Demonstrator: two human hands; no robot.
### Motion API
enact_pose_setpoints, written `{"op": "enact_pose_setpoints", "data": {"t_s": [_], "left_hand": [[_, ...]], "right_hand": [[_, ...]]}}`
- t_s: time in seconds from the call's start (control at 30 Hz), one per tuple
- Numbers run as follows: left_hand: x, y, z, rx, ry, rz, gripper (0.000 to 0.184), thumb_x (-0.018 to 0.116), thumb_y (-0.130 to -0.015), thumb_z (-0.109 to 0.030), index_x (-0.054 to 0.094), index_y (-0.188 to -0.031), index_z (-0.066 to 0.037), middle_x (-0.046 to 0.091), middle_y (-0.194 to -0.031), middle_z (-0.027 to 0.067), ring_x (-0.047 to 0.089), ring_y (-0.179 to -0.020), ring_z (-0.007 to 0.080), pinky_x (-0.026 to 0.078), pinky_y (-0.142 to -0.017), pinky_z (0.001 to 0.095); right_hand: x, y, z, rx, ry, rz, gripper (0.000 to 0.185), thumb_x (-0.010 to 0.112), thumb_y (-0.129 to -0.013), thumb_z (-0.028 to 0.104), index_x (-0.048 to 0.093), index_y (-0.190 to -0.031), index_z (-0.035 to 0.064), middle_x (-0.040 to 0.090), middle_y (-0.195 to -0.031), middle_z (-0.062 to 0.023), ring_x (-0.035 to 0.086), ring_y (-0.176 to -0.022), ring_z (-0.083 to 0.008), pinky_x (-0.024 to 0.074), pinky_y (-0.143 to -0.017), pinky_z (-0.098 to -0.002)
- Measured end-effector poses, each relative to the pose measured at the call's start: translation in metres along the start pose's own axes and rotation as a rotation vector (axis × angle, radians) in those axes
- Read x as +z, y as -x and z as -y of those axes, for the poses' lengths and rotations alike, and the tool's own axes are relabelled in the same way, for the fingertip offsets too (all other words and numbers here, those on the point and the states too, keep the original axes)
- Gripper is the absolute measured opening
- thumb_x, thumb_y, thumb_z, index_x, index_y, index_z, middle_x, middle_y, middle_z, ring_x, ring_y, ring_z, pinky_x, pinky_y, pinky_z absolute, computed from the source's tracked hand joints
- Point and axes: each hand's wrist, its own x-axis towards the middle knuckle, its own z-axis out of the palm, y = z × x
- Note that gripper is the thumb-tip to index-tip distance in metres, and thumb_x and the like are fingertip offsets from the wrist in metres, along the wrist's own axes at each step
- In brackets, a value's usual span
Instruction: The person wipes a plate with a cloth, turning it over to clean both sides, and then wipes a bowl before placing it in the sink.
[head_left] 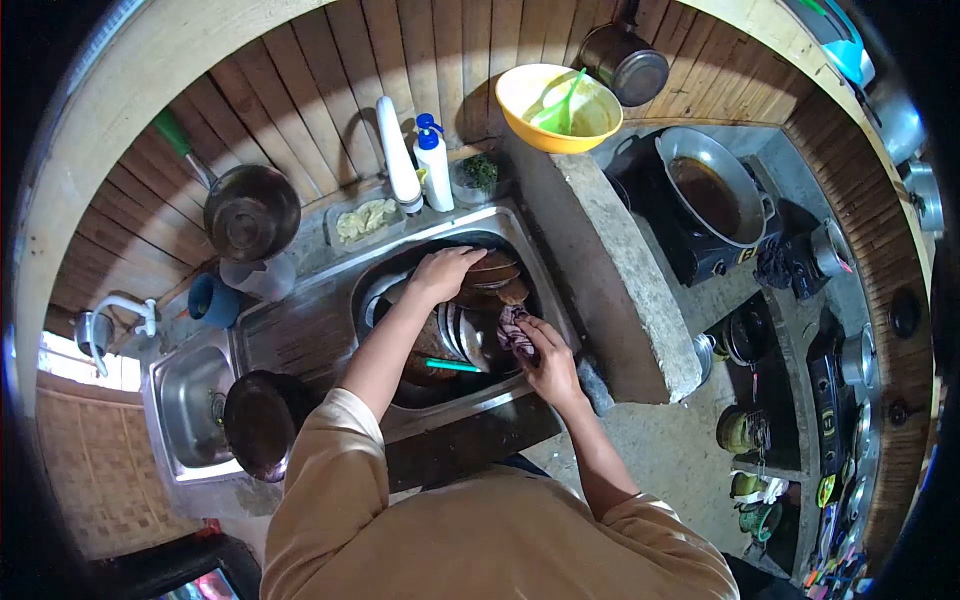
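Over the right-hand sink basin (538,262), my left hand (447,275) grips the edge of a brown bowl-like dish (492,270). My right hand (548,358) is closed around a bunched purple patterned cloth (514,330), just below and right of that dish. Several plates (462,332) lean on edge in the basin beneath my hands. A bright green handle (452,365) lies across them, and what it belongs to is hidden. My left fingertips are partly out of sight behind the dish's edge.
Behind the basin stand a white pump bottle (433,165) and a tall white bottle (397,155). A yellow bowl (560,138) sits on the concrete ledge (630,270). A dark pan (262,425) rests by the left basin (192,400). A wok (712,190) is on the stove.
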Motion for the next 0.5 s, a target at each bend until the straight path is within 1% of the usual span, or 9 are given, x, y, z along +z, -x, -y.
{"op": "enact_pose_setpoints", "data": {"t_s": [0.13, 0.17, 0.23, 0.27, 0.37, 0.4, 0.43, 0.5], "left_hand": [[0.001, 0.004, 0.001, 0.045, -0.082, -0.096, 0.068, 0.056, -0.085, 0.004, 0.056, -0.147, -0.024, 0.059, -0.149, 0.0071, 0.068, -0.119, 0.0335, 0.059, -0.092, 0.0488], [0.004, 0.006, 0.001, 0.048, -0.179, -0.118, 0.068, 0.057, -0.085, 0.001, 0.056, -0.148, -0.023, 0.060, -0.148, 0.0070, 0.070, -0.114, 0.0318, 0.061, -0.087, 0.0479], [0.006, 0.011, -0.004, 0.042, -0.256, -0.168, 0.068, 0.056, -0.085, -0.001, 0.055, -0.150, -0.022, 0.061, -0.147, 0.0071, 0.071, -0.114, 0.0296, 0.061, -0.085, 0.0453], [0.018, 0.009, 0.004, 0.055, -0.261, -0.257, 0.067, 0.055, -0.086, -0.003, 0.053, -0.151, -0.021, 0.063, -0.144, 0.0071, 0.072, -0.111, 0.0290, 0.062, -0.083, 0.0453], [0.011, 0.010, 0.008, -0.001, -0.297, -0.326, 0.056, 0.050, -0.093, -0.007, 0.057, -0.148, -0.017, 0.065, -0.143, 0.0069, 0.069, -0.119, 0.0278, 0.063, -0.084, 0.0434], [0.004, 0.010, 0.008, -0.028, -0.231, -0.354, 0.069, 0.054, -0.087, -0.004, 0.051, -0.153, -0.024, 0.065, -0.143, 0.0062, 0.076, -0.099, 0.0316, 0.063, -0.079, 0.0474], [-0.002, 0.011, 0.006, -0.079, -0.223, -0.340, 0.068, 0.053, -0.087, -0.004, 0.052, -0.152, -0.025, 0.065, -0.143, 0.0056, 0.076, -0.098, 0.0328, 0.063, -0.079, 0.0477], [-0.012, 0.018, 0.005, -0.080, -0.251, -0.412, 0.067, 0.053, -0.087, -0.003, 0.054, -0.150, -0.025, 0.067, -0.140, 0.0046, 0.075, -0.103, 0.0315, 0.063, -0.080, 0.0482]], "right_hand": [[0.000, -0.003, 0.002, -0.009, -0.004, 0.001, 0.058, 0.076, -0.076, -0.005, 0.064, -0.133, 0.0026, 0.062, -0.136, -0.0215, 0.061, -0.125, -0.0421, 0.0512, -0.105, -0.0450], [0.003, -0.004, 0.002, -0.017, -0.007, -0.004, 0.057, 0.076, -0.077, -0.004, 0.065, -0.133, 0.0027, 0.063, -0.135, -0.0215, 0.061, -0.124, -0.0420, 0.0515, -0.104, -0.0450], [0.001, -0.005, 0.008, -0.007, -0.008, -0.015, 0.055, 0.076, -0.078, -0.003, 0.065, -0.132, 0.0028, 0.063, -0.135, -0.0214, 0.062, -0.124, -0.0416, 0.0517, -0.104, -0.0448], [-0.001, -0.005, 0.009, 0.001, -0.001, -0.023, 0.054, 0.076, -0.079, -0.003, 0.066, -0.132, 0.0028, 0.063, -0.135, -0.0214, 0.062, -0.123, -0.0415, 0.0519, -0.104, -0.0448], [-0.002, -0.001, 0.008, 0.025, 0.007, -0.047, 0.051, 0.077, -0.081, -0.002, 0.066, -0.131, 0.0022, 0.063, -0.135, -0.0213, 0.063, -0.123, -0.0411, 0.0517, -0.105, -0.0444], [-0.003, 0.000, 0.009, 0.027, 0.011, -0.058, 0.051, 0.077, -0.081, -0.002, 0.066, -0.131, 0.0021, 0.063, -0.135, -0.0213, 0.062, -0.124, -0.0411, 0.0516, -0.105, -0.0441], [-0.004, 0.001, 0.010, 0.028, 0.013, -0.068, 0.051, 0.076, -0.082, -0.001, 0.066, -0.131, 0.0020, 0.063, -0.135, -0.0213, 0.062, -0.124, -0.0411, 0.0515, -0.105, -0.0439], [-0.005, 0.002, 0.013, 0.032, 0.016, -0.081, 0.051, 0.076, -0.082, -0.001, 0.066, -0.131, 0.0018, 0.063, -0.135, -0.0213, 0.062, -0.124, -0.0412, 0.0513, -0.106, -0.0435]]}}
